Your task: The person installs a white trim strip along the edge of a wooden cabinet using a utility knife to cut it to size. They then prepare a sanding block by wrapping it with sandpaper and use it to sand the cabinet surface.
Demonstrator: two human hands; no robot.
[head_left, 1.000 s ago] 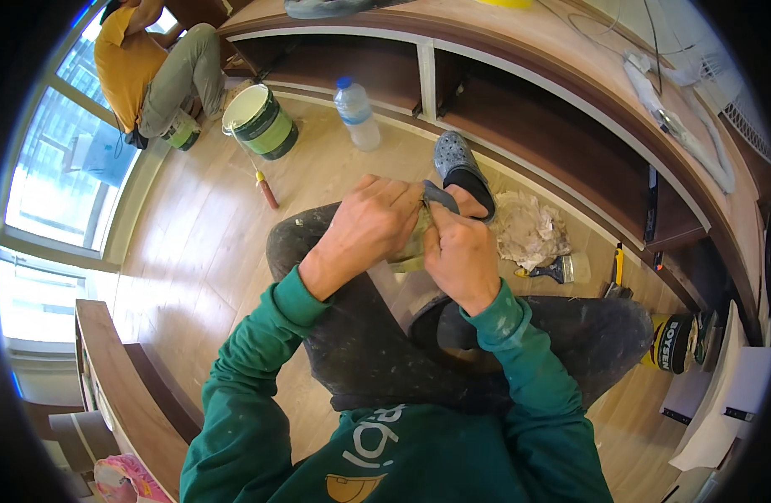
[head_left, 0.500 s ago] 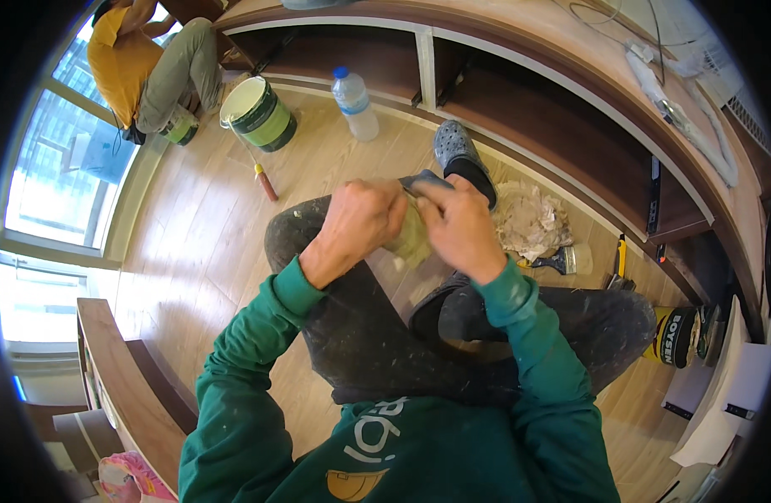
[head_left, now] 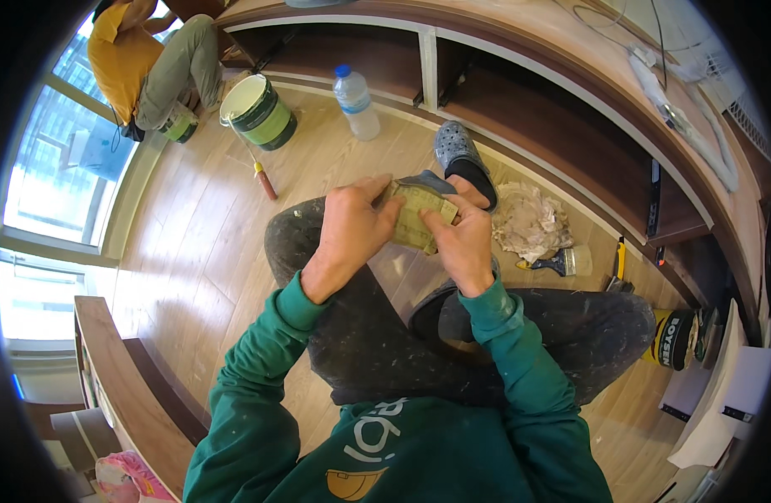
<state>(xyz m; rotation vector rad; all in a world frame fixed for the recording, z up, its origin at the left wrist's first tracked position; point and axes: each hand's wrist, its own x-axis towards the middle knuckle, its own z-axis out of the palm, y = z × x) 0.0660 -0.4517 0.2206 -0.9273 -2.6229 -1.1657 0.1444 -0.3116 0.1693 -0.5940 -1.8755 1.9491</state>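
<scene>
A creased, olive-yellow sheet of sandpaper (head_left: 414,220) is stretched between my two hands above the gap between my legs. Its far edge shows a dark grey-blue side. My left hand (head_left: 352,233) pinches the sheet's left edge, with the fingertips partly hidden. At the opposite edge my right hand (head_left: 468,245) grips it, thumb on the yellow face and the other fingers mostly behind. Beyond the right hand, a crumpled pale cloth or paper (head_left: 532,222) lies on the floor, with a wide paintbrush (head_left: 561,261) just nearer.
A long brown cabinet (head_left: 520,109) with open compartments spans the far side. On the floor stand a green-and-white bucket (head_left: 264,117) and a water bottle (head_left: 354,105); a red-handled tool (head_left: 265,182) lies nearby. A person in yellow (head_left: 121,63) crouches far left. A yellow-and-black tin (head_left: 672,338) is at right.
The hands were closer together and blurred by motion, with the sheet mostly covered. Now they are slightly apart and the sheet's yellow face is spread out between them.
</scene>
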